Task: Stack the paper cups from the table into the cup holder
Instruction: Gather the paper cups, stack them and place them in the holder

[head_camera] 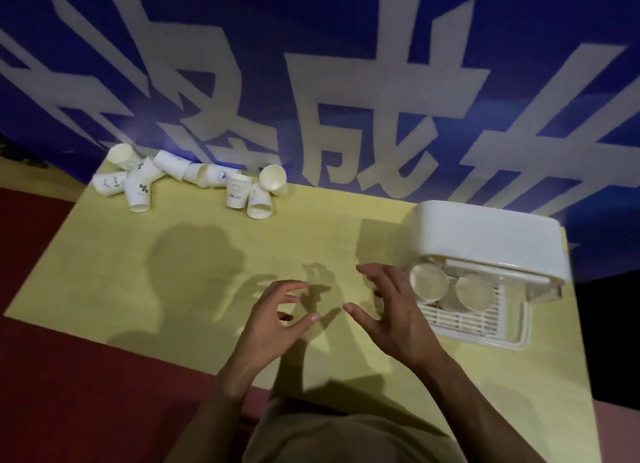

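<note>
Both hands hover empty above the table (194,282), so this looks like the gap between one cup and the next. The left hand (277,320) has its fingers loosely curled with thumb and forefinger apart, pinching nothing. The right hand (391,310) is spread, fingers fanned, its fingertips just beside the holder (485,240) but not touching it.

The holder sits to the right of the right hand, a white box with a slatted tray at its near side; two cups (450,287) show in its mouth, rims facing the camera. Whether more are nested behind them I cannot tell.

The loose cups (194,182) lie well ahead of and to the left of both hands, at the far edge, most on their sides, at least one upright. By my reading most of the job is still ahead.

The next move calls for a long reach forward, most likely with the left hand as the nearer one, then a grip round a cup wall light enough not to crush the paper.

One upright cup (238,194) reads "HELLO" under a smiley. Another (140,192) carries a "%" mark. The banner (346,81) behind bears large white Chinese characters, cropped and not fully readable.
</note>
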A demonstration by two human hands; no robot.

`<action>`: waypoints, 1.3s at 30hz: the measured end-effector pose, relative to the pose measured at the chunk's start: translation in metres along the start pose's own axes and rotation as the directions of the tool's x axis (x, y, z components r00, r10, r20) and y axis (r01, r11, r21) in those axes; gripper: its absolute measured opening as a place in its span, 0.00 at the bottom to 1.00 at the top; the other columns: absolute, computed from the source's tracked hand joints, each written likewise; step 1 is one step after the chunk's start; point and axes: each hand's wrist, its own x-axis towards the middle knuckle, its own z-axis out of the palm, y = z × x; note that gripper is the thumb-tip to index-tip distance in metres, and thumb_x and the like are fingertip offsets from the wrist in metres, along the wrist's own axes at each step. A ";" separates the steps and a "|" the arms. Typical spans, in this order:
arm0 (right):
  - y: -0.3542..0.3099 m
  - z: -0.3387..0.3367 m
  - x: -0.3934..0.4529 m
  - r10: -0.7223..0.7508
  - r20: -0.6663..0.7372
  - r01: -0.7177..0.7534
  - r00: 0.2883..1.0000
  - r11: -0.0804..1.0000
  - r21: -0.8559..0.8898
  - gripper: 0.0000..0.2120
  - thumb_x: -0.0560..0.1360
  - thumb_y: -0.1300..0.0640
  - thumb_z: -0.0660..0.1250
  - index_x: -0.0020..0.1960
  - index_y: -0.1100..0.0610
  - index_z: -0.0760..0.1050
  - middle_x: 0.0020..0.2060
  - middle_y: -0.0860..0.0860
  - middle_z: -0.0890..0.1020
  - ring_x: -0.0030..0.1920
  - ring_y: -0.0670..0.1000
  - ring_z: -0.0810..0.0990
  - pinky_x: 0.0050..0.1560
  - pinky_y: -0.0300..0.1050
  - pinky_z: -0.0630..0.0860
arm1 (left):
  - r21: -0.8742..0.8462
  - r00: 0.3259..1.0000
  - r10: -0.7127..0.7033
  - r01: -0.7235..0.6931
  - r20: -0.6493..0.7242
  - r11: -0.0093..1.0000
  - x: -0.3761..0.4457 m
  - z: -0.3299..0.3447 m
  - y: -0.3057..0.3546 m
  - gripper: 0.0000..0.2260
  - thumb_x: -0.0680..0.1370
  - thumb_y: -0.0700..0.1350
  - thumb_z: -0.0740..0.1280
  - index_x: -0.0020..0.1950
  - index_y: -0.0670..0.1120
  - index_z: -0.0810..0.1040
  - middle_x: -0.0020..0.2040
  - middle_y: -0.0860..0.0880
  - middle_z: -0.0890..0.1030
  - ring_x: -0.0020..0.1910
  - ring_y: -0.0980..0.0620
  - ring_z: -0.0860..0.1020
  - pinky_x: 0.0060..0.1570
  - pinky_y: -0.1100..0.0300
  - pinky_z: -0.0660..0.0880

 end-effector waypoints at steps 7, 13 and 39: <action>-0.072 0.122 0.077 0.054 0.022 -0.053 0.998 0.997 -0.059 0.31 0.78 0.36 0.70 0.75 0.48 0.69 0.69 0.43 0.71 0.65 0.45 0.76 0.60 0.50 0.81 | -0.037 0.983 -0.047 0.041 -0.176 0.998 0.044 -0.178 -0.100 0.20 0.74 0.45 0.78 0.63 0.58 0.79 0.64 0.62 0.76 0.60 0.62 0.79 0.51 0.61 0.80; -0.108 0.186 0.146 0.099 -0.017 -0.100 0.995 0.993 -0.066 0.32 0.75 0.39 0.72 0.74 0.52 0.71 0.67 0.47 0.72 0.63 0.50 0.78 0.59 0.55 0.81 | 0.005 0.950 -0.054 0.058 -0.308 0.998 0.087 -0.285 -0.158 0.21 0.74 0.45 0.78 0.64 0.58 0.78 0.62 0.60 0.75 0.60 0.57 0.78 0.48 0.58 0.80; -0.137 0.282 0.275 0.095 0.034 -0.087 0.995 0.977 -0.194 0.28 0.78 0.46 0.73 0.73 0.55 0.71 0.69 0.51 0.72 0.63 0.53 0.77 0.62 0.53 0.80 | 0.005 0.787 -0.413 0.467 -0.457 0.884 0.319 -0.388 -0.271 0.39 0.74 0.54 0.76 0.79 0.43 0.60 0.72 0.38 0.69 0.69 0.36 0.72 0.66 0.44 0.71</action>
